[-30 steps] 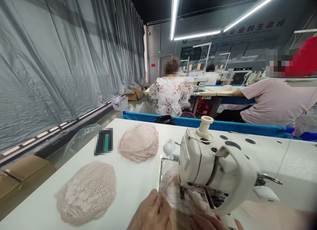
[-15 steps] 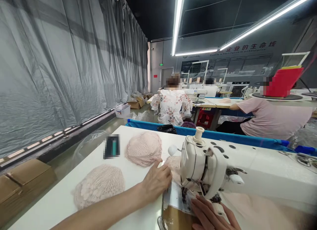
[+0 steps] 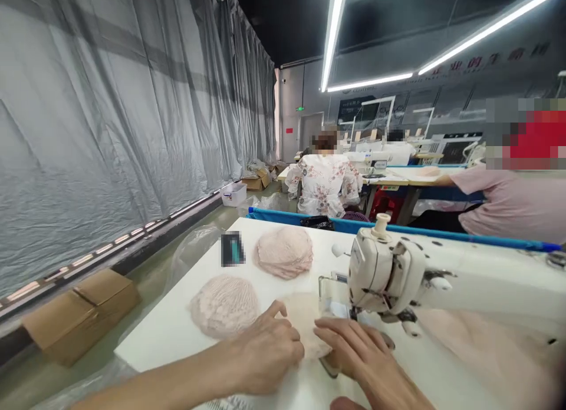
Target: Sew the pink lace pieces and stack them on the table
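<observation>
My left hand (image 3: 265, 354) rests on a pale pink lace piece (image 3: 305, 318) lying on the white table (image 3: 163, 333), fingers curled with the forefinger stretched onto the fabric. My right hand (image 3: 358, 351) lies flat on the same piece, fingers spread, just in front of the white sewing machine's (image 3: 398, 274) needle area. Two stacks of pink lace pieces lie to the left: a near stack (image 3: 224, 304) and a far stack (image 3: 284, 252).
A small dark object (image 3: 232, 249) lies beside the far stack. More pink fabric (image 3: 486, 351) lies under the machine arm at right. A cardboard box (image 3: 79, 313) sits on the floor at left. Two people sit at tables behind a blue rail (image 3: 398, 228).
The view has pulled back and shifted. My left hand came back from beside the machine to the near table edge, and both hands now press on the lace piece in front of the needle.
</observation>
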{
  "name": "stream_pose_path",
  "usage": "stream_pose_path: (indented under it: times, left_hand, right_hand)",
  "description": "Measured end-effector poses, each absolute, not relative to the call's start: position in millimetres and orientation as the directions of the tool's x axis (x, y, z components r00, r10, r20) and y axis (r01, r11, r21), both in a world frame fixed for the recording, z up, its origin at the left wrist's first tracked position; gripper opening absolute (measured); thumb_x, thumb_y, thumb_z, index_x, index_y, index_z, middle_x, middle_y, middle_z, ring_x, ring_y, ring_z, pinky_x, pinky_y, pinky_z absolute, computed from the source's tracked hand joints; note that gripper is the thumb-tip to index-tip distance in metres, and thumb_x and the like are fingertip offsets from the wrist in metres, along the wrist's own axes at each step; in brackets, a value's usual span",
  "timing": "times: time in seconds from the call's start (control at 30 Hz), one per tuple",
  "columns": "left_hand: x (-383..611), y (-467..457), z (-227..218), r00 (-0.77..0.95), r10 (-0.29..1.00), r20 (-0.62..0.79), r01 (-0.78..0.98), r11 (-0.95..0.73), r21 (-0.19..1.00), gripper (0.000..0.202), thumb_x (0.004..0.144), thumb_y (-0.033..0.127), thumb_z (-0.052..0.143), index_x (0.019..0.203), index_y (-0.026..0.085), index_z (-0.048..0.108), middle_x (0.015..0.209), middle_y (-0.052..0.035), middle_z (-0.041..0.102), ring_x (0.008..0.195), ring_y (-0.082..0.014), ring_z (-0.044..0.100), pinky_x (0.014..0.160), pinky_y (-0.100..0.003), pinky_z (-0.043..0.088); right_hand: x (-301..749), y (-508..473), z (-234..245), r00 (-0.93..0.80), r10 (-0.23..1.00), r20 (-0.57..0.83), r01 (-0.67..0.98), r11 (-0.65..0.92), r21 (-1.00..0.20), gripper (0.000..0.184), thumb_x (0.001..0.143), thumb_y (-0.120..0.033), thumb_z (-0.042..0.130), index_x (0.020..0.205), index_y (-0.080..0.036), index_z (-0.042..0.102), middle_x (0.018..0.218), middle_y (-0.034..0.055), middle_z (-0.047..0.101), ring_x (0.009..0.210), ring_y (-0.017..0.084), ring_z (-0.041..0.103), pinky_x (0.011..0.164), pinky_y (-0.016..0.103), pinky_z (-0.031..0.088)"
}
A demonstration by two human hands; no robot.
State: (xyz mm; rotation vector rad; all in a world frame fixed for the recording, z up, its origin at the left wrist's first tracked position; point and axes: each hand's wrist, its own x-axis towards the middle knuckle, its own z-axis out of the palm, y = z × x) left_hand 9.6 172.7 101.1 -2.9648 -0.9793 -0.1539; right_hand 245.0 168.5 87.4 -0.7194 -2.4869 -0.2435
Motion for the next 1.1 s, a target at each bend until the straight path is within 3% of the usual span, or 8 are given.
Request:
stream_pose_path:
  times: [0.07,0.13,0.2,0.33,0.53,0.67,0.97,1.1]
  left_hand:
    - [-0.7,150.7,112.1,0.746,0.666,-0.018,0.618,-0.681,0.393,0.017,0.074,0.005,0.054,0.078,0.019,0.064,0.070,0.0047,0.064,0.067,-0.0106,0.057,0.084,-0.026,0.043]
    - [-8.2,133.6,114.3,0.649,0.744,-0.160,0.577,-0.344,0.740,0.010,0.076,0.016,0.058,0.079,0.018,0.067,0.065,0.0040,0.061,0.061,-0.0098,0.052,0.065,-0.020,0.042]
    - [-12.4,116.3,106.2,0.551,0.783,-0.287,0.389,0.063,0.919,0.018,0.076,0.032,0.066,0.080,0.015,0.069,0.065,0.0018,0.060,0.060,-0.0094,0.050,0.058,-0.018,0.040]
    - [-7.1,78.1,73.9,0.571,0.737,-0.361,0.041,0.414,0.909,0.047,0.058,0.047,0.087,0.087,0.013,0.073,0.076,-0.0016,0.065,0.068,-0.0097,0.056,0.070,-0.020,0.044]
    - [15.4,44.7,54.6,0.625,0.721,-0.299,0.003,0.380,0.925,0.043,0.055,0.050,0.088,0.068,0.012,0.075,0.065,-0.0009,0.059,0.062,-0.0086,0.049,0.060,-0.019,0.037]
    - [25.6,34.8,47.0,0.685,0.615,-0.391,0.069,0.479,0.875,0.038,0.057,0.044,0.088,0.076,0.013,0.077,0.067,-0.0024,0.064,0.061,-0.0091,0.053,0.061,-0.020,0.040]
    - [34.6,19.4,32.7,0.571,0.561,-0.600,0.191,0.620,0.761,0.049,0.035,0.046,0.093,0.064,0.011,0.074,0.057,-0.0003,0.063,0.052,-0.0087,0.053,0.061,-0.022,0.045]
    - [33.0,19.1,27.7,0.575,0.557,-0.598,0.290,0.545,0.787,0.047,0.049,0.048,0.090,0.073,0.011,0.072,0.064,0.0012,0.064,0.063,-0.0130,0.058,0.069,-0.026,0.049]
  right_hand:
    - [235.1,161.2,90.3,-0.713,0.550,0.435,0.527,0.830,-0.185,0.059,0.066,-0.008,0.069,0.122,-0.023,0.056,0.109,0.0038,0.071,0.103,0.023,0.065,0.087,0.032,0.053]
    - [228.1,152.9,91.7,-0.707,0.660,0.252,0.532,0.732,-0.425,0.047,0.061,0.000,0.066,0.100,-0.026,0.066,0.089,-0.0029,0.071,0.088,0.018,0.067,0.076,0.025,0.053]
    - [225.6,143.1,96.2,-0.698,0.715,0.034,0.535,0.553,-0.638,0.031,0.062,0.000,0.065,0.080,-0.024,0.068,0.079,-0.0052,0.069,0.076,0.015,0.066,0.065,0.019,0.050]
    - [232.2,118.4,112.4,-0.709,0.647,-0.283,0.495,0.170,-0.852,0.019,0.060,-0.006,0.070,0.073,-0.020,0.071,0.073,-0.0051,0.069,0.071,0.012,0.062,0.060,0.017,0.043]
    - [258.1,80.7,117.7,-0.762,0.463,-0.454,0.437,-0.150,-0.887,0.024,0.063,-0.035,0.082,0.077,-0.016,0.078,0.062,-0.0034,0.062,0.061,0.010,0.057,0.063,0.021,0.045]
    - [271.9,55.0,100.0,-0.752,0.497,-0.433,0.413,-0.157,-0.897,0.031,0.062,-0.040,0.084,0.080,-0.016,0.079,0.061,-0.0036,0.061,0.059,0.008,0.054,0.059,0.017,0.041]
    - [274.4,21.4,36.1,-0.796,0.501,-0.340,0.254,-0.234,-0.938,0.049,0.055,-0.056,0.083,0.075,-0.012,0.075,0.060,-0.0039,0.059,0.057,0.008,0.053,0.058,0.019,0.045]
    - [266.3,11.4,23.4,-0.772,0.553,-0.314,0.283,-0.144,-0.948,0.045,0.065,-0.055,0.078,0.072,-0.011,0.068,0.058,-0.0077,0.053,0.054,0.005,0.049,0.052,0.016,0.039]
